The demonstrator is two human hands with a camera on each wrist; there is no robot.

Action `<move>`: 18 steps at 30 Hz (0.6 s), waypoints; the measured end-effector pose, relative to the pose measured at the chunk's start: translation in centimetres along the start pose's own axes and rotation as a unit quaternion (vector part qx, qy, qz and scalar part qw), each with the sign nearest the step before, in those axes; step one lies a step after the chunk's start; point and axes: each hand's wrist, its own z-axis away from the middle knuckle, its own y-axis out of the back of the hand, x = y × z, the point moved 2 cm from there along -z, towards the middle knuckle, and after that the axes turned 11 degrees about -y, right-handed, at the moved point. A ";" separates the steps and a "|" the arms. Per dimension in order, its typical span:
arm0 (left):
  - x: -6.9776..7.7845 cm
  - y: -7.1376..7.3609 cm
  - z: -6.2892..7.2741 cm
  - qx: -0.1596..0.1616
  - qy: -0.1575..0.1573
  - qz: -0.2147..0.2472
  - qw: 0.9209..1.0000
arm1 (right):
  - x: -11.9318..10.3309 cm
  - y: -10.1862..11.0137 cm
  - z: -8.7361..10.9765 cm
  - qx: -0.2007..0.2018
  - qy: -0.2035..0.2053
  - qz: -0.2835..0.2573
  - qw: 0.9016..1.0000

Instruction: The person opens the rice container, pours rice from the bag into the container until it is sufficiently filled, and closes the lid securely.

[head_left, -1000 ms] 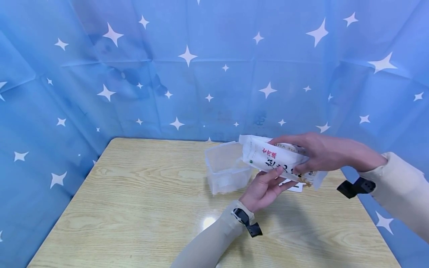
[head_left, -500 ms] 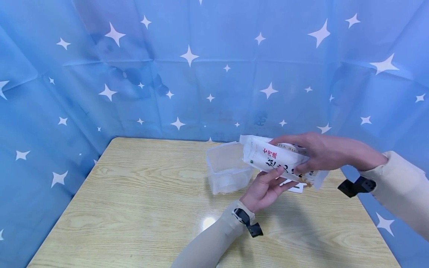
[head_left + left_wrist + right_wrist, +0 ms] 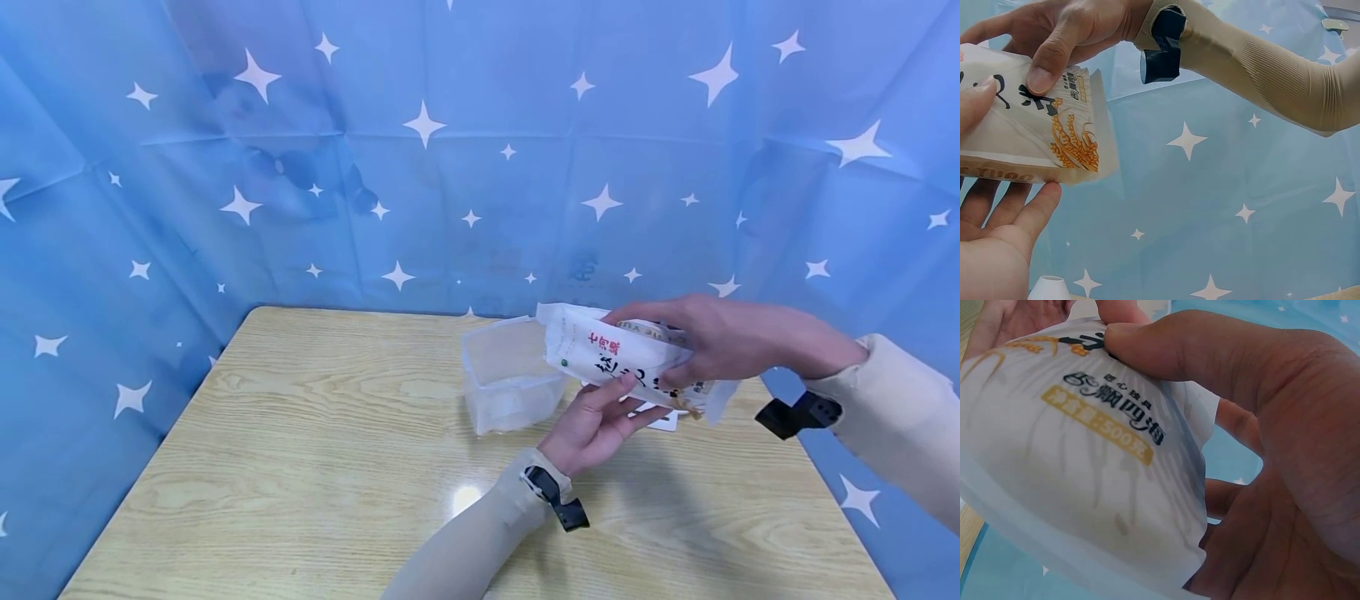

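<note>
A white bag of rice (image 3: 581, 343), printed with black and red characters and golden grain ears, is held tilted above the table's right half. My right hand (image 3: 716, 337) grips it from above and the right, thumb on the printed front. From below, my left hand (image 3: 592, 425) holds the bag with its thumb on the front and fingers under the lower edge. In the right wrist view, the bag's sealed end (image 3: 1085, 487) bulges beside the right thumb. The bag's left end overlaps a clear plastic box (image 3: 513, 404), whose right side it partly hides.
Beneath the bag, a white flat-looking object (image 3: 666, 422) with dark marks is mostly hidden. A white tapered object (image 3: 1050, 289) shows at the bottom of the left wrist view. The wooden table (image 3: 300, 467) ends at a blue star-patterned curtain (image 3: 465, 167).
</note>
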 end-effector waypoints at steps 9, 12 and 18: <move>-0.2 -0.1 -0.1 -0.007 0.001 -0.002 1.000 | -0.2 0.2 0.1 -0.004 -0.001 0.001 1.000; -0.2 -0.1 -0.1 -0.009 0.000 -0.003 1.000 | -0.2 0.2 0.1 -0.009 -0.005 -0.003 1.000; -0.1 -0.2 -0.1 -0.011 0.000 -0.006 1.000 | -0.4 0.3 0.1 -0.011 -0.007 -0.006 1.000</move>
